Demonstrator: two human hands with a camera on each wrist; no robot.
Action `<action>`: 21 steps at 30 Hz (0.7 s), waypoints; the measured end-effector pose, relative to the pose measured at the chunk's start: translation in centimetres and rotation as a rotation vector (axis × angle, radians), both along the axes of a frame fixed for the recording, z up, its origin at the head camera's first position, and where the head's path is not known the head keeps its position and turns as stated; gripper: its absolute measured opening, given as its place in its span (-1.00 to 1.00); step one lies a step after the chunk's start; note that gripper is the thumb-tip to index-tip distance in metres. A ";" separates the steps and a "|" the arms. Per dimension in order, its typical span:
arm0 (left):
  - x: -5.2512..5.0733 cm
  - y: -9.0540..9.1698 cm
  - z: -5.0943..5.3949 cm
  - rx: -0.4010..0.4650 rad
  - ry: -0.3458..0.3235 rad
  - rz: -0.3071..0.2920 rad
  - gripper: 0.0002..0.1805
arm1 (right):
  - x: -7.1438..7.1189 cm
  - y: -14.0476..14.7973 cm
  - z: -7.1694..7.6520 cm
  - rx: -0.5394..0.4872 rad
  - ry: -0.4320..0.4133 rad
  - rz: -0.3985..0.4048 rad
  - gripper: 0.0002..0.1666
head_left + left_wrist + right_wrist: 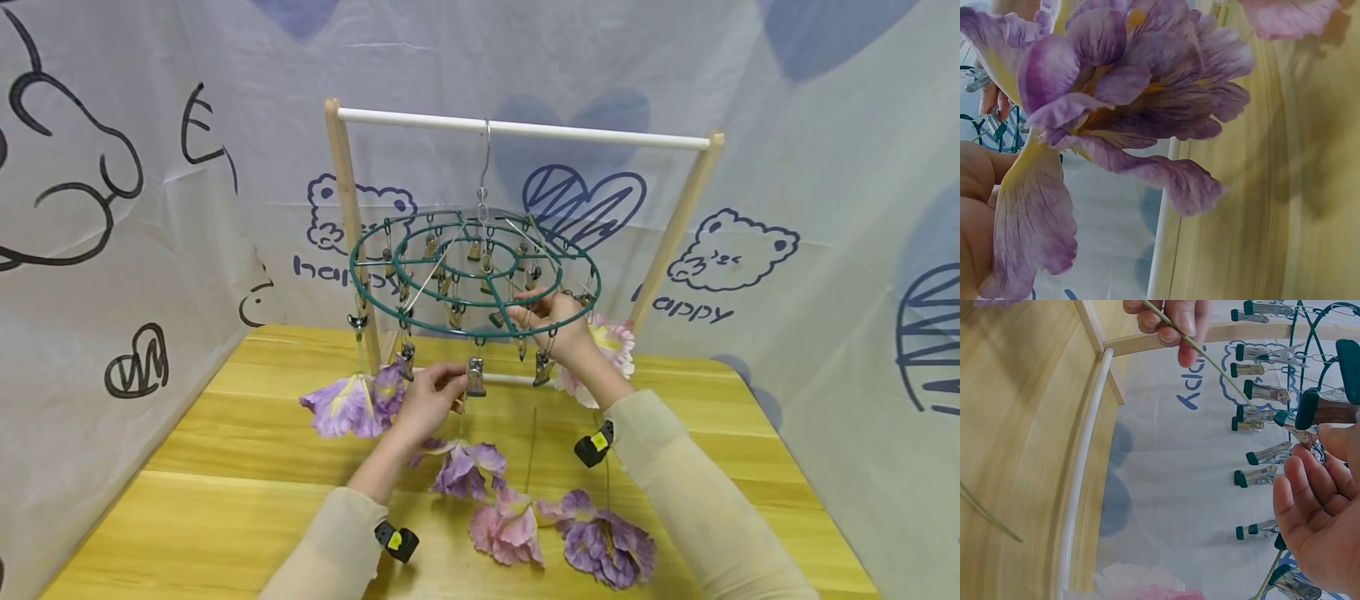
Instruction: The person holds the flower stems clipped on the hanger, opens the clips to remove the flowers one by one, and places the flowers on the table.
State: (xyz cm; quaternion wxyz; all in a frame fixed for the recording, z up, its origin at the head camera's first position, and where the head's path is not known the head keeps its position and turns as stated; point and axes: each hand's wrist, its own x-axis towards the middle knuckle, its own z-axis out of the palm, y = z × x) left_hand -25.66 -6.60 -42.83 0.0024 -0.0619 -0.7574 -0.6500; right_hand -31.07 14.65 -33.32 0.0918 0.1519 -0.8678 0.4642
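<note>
My left hand (429,402) pinches the thin green stem (1213,359) of a purple artificial flower (1141,94), whose bloom hangs downward below the hand. My right hand (561,323) has thumb and fingers on a metal clip (1300,430) with green tips. That clip belongs to a round green hanging dryer (480,335) with several such clips. In the right wrist view the stem's upper end points at the clips close to the right fingers. Whether it touches the held clip I cannot tell.
A wood-and-white rack (600,133) carries the dryer by a hook (487,158). Another purple flower (345,408) hangs at left and a pale pink one (611,346) at right. A pink flower (510,529) and a darker purple one (607,542) are nearer on the wooden table (202,500).
</note>
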 end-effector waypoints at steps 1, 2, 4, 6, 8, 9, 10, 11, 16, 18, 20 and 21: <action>0.1 -0.1 0.0 -0.002 -0.005 -0.007 -0.67 | 0.0 0.0 0.0 0.003 0.002 0.002 -0.60; 0.1 -0.2 0.0 -0.006 -0.008 -0.014 -0.67 | 0.0 0.1 0.0 0.004 0.003 0.002 -0.60; 0.3 -0.3 -0.1 -0.027 -0.008 -0.031 -0.68 | -0.1 0.1 -0.1 0.013 0.010 0.003 -0.59; 0.5 -0.5 -0.2 -0.055 -0.008 -0.053 -0.69 | -0.1 0.2 -0.1 0.021 0.015 0.003 -0.59; 0.6 -0.8 -0.3 -0.084 -0.010 -0.077 -0.70 | 0.0 0.2 0.0 0.020 0.015 0.006 -0.59; 0.6 -0.9 -0.4 -0.103 -0.013 -0.089 -0.71 | 0.0 0.2 0.0 0.020 0.014 0.009 -0.60; 0.7 -1.0 -0.5 -0.117 -0.017 -0.101 -0.71 | 0.0 0.2 0.0 0.019 0.013 0.012 -0.60; 0.7 -1.2 -0.6 -0.131 -0.024 -0.115 -0.71 | -0.1 0.2 0.1 0.017 0.010 0.015 -0.61; 0.7 -1.7 -1.3 -0.143 -0.077 -0.213 -0.70 | -0.1 0.2 0.1 0.019 0.007 0.018 -0.63; 0.6 -1.8 -1.6 -0.141 -0.098 -0.250 -0.70 | -0.1 0.3 0.2 0.021 0.009 0.015 -0.63; 0.5 -1.9 -1.9 -0.147 -0.112 -0.277 -0.71 | 0.0 0.3 0.2 0.027 0.012 0.011 -0.62; 0.5 -1.9 -2.0 -0.148 -0.121 -0.281 -0.71 | 0.0 0.3 0.2 0.025 0.010 0.011 -0.62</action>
